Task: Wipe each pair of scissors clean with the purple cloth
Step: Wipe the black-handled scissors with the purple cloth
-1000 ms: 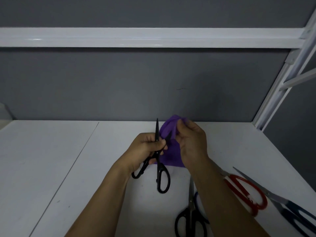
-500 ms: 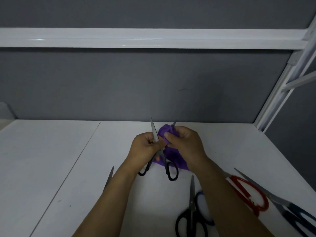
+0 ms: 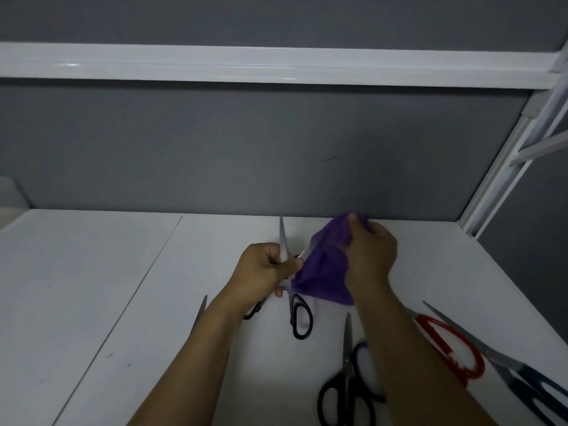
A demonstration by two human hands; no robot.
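Gripping the black-handled scissors point(image 3: 299, 318) near the pivot, the left hand point(image 3: 264, 269) has its fingers curled tight round them. The blades are spread: one points up and away, the other runs into the purple cloth point(image 3: 322, 272). The right hand point(image 3: 368, 253) pinches the cloth bunched over that second blade, fingers curled on the fabric, and the blade tip is hidden inside. The cloth sits between the two hands over the white desk point(image 3: 92, 287), near its back edge; can't tell if the lower hem touches.

One handle loop hangs below the left hand, the other is mostly behind the wrist. Nearer the person lie second black scissors point(image 3: 345, 392), closed, tip pointing away, partly covered by the right forearm. Right of that forearm are red-handled scissors point(image 3: 448, 348), then dark-blue-handled scissors point(image 3: 522, 382) cut off by the frame edge. A lone blade tip point(image 3: 201, 312) pokes out behind the left forearm, the rest hidden. Behind is a grey wall point(image 3: 215, 149) with a white rail point(image 3: 276, 66) across it.
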